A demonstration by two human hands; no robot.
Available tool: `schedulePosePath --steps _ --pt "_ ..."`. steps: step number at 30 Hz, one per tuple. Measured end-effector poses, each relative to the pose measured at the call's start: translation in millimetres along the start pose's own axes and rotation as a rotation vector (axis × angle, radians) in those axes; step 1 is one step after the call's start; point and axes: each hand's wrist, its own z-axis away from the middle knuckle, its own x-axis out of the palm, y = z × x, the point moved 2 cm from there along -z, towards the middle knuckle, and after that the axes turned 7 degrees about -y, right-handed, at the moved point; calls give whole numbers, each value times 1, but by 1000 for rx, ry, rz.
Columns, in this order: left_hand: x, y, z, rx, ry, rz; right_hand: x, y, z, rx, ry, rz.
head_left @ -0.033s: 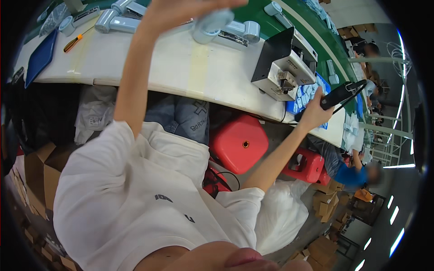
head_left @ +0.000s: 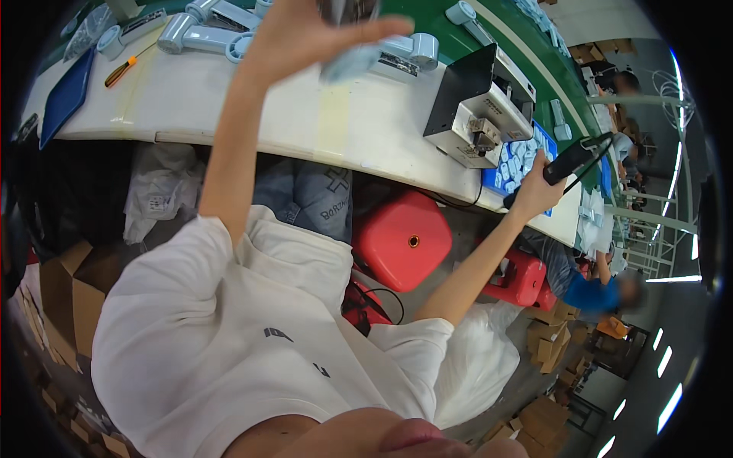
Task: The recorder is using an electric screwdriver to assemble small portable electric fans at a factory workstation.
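At the upper edge, my left hand [head_left: 294,46] has its thumb stretched across a light blue plastic housing [head_left: 349,64], blurred by motion and raised over the white bench. A dark upper part of this piece shows above the thumb; the other fingers are mostly cut off or hidden. On the right, my right hand [head_left: 538,187] is wrapped round a black electric screwdriver [head_left: 569,160] with a cord looping from its far end. The hand is beside a blue tray [head_left: 500,182] of small light blue parts. Left of that tray stands a black and silver screw feeder [head_left: 481,107].
Several light blue housings [head_left: 202,40] lie along the far side of the bench [head_left: 298,114]. An orange-handled screwdriver [head_left: 118,74] and a dark blue tray [head_left: 67,99] are at left. Below are a red stool [head_left: 403,240] and cardboard boxes [head_left: 88,305]. A person in blue [head_left: 592,294] sits at far right.
My left hand has come slightly nearer and the light blue housing has turned, showing its dark part. My right hand has shifted slightly right with the electric screwdriver, uncovering more of the small parts.
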Motion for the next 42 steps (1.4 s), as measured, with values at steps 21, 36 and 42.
schedulePosePath --steps 21,36,42 --pt "49 -70 99 -272 -915 335 -12 70 -18 -180 -323 484" --pt "43 -68 102 185 -934 281 4 -139 89 -32 -882 -463" --pt "44 -73 106 180 -938 255 8 -143 97 -1 -839 -357"
